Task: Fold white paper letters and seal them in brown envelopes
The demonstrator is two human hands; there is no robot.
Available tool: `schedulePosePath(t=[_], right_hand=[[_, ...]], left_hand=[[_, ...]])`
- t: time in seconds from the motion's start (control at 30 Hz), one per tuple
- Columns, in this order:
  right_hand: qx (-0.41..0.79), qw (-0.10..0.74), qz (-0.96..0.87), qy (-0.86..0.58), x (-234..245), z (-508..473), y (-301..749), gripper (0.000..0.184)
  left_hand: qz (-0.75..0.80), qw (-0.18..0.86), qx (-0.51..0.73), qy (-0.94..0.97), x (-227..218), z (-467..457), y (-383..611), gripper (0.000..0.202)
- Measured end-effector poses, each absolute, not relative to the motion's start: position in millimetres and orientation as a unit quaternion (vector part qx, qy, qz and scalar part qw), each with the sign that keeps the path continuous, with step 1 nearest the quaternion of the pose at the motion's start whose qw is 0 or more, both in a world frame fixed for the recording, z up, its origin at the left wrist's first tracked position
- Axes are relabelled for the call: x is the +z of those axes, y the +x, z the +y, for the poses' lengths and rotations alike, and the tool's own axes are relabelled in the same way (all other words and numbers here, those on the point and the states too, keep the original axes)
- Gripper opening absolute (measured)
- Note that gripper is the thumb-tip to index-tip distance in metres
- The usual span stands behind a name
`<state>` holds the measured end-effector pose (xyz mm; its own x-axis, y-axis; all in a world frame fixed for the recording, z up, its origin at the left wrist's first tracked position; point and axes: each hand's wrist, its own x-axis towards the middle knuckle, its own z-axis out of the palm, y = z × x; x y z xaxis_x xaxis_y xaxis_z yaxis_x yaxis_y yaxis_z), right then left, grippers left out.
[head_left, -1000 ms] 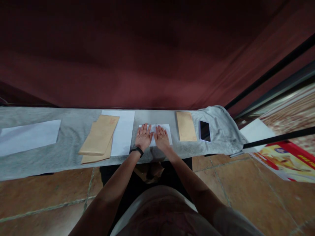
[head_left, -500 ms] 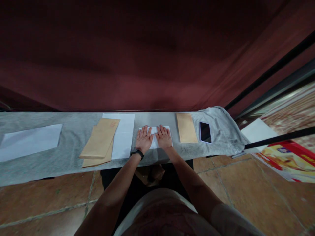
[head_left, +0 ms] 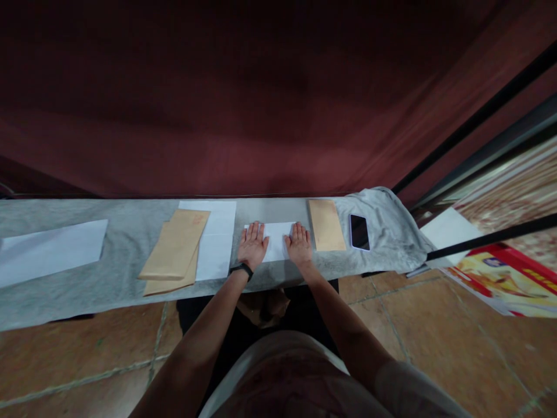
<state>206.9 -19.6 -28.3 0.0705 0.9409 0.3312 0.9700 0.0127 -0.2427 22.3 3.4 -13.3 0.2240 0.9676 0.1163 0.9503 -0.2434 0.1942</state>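
White paper (head_left: 277, 242) lies at the centre of my feed, on the grey cloth (head_left: 126, 238). I see the left hand (head_left: 252, 247) spread flat, palm down, on its nine-o'clock end and the right hand (head_left: 299, 247) likewise at three. Farther out at nine, brown envelopes (head_left: 176, 244) overlap a larger white sheet (head_left: 218, 238); toward three o'clock lies another brown envelope (head_left: 327, 226) (a smartphone (head_left: 360, 232) sits just beside it, screen dark).

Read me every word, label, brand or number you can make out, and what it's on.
No text is legible.
Upper left brown envelope: reddish print, too small to read.
Red-and-yellow packaging: lettering and a blue emblem, too blurred to read.
Phone: dark screen, nothing readable.
Small white paper at center: no readable text.
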Motion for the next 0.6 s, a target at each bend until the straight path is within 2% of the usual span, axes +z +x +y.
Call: schedulePosePath(t=[0.2,0.4,0.6], right_hand=[[-0.03,0.196,-0.657,-0.728,-21.5,-35.6,204.8,0.059],[0.001,0.193,-0.74,-0.644,-20.6,-62.9,173.6,0.054],[0.006,0.192,-0.718,-0.669,-22.2,-76.2,173.7,0.053]], left_hand=[[0.615,0.041,0.111,0.78,-12.9,3.3,23.1,0.063],[0.604,0.047,0.122,0.786,-10.9,4.2,18.6,0.061],[0.597,0.057,0.134,0.789,-4.7,-8.8,15.6,0.061]])
